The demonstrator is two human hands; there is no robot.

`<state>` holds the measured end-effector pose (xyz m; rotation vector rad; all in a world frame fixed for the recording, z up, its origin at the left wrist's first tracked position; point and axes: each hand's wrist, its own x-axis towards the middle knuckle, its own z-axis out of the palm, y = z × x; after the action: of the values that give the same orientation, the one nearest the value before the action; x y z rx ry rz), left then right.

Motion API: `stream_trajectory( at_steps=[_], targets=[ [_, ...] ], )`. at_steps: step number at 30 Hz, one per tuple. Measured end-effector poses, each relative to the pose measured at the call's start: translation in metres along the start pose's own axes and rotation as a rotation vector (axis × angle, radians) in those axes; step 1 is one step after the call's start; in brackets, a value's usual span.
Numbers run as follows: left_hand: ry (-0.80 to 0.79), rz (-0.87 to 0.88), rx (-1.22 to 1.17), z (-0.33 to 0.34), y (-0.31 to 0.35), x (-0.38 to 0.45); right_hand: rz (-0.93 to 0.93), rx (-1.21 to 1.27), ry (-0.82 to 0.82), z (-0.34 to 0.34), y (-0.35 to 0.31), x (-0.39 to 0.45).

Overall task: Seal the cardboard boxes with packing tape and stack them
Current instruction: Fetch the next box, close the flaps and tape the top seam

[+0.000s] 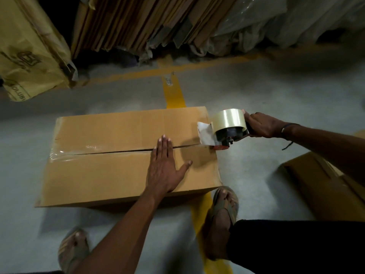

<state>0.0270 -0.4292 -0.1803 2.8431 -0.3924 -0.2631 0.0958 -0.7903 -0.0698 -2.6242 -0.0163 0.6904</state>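
A brown cardboard box [102,175] lies on the floor with its two top flaps closed along a centre seam. Clear tape covers the left part of the seam and wraps over the left edge. My left hand [165,167] presses flat on the flaps across the seam, fingers straight. My right hand [262,125] grips the handle of a tape dispenser [227,129] with a clear tape roll, held at the box's right edge by the seam, its white tape end over the box top.
Another cardboard box [324,184] lies on the floor at the right. Flattened cartons [138,22] and plastic-wrapped bundles [286,20] lean along the back, a yellow sack [25,48] at the left. My sandalled feet [223,214] stand just in front of the box on yellow floor lines.
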Motion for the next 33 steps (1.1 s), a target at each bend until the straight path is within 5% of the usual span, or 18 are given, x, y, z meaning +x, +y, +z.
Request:
stream_trajectory(
  at_steps=[7, 14, 19, 27, 33],
  targets=[
    [0.052, 0.002, -0.046, -0.006, 0.018, -0.003, -0.05, -0.048, 0.001, 0.003, 0.004, 0.009],
    [0.089, 0.109, -0.265, 0.003, 0.126, 0.016, -0.084, -0.082, 0.052, 0.006, 0.01, 0.012],
    [0.15, 0.089, -0.132, 0.024, 0.126, 0.015, -0.108, -0.08, 0.049, 0.005, 0.017, 0.014],
    [-0.018, 0.024, -0.111, 0.013, 0.13, 0.018, 0.014, -0.118, 0.061, -0.004, 0.052, -0.003],
    [0.036, -0.121, -0.552, -0.018, 0.127, 0.033, 0.012, -0.139, 0.005, 0.005, 0.038, 0.017]
  ],
)
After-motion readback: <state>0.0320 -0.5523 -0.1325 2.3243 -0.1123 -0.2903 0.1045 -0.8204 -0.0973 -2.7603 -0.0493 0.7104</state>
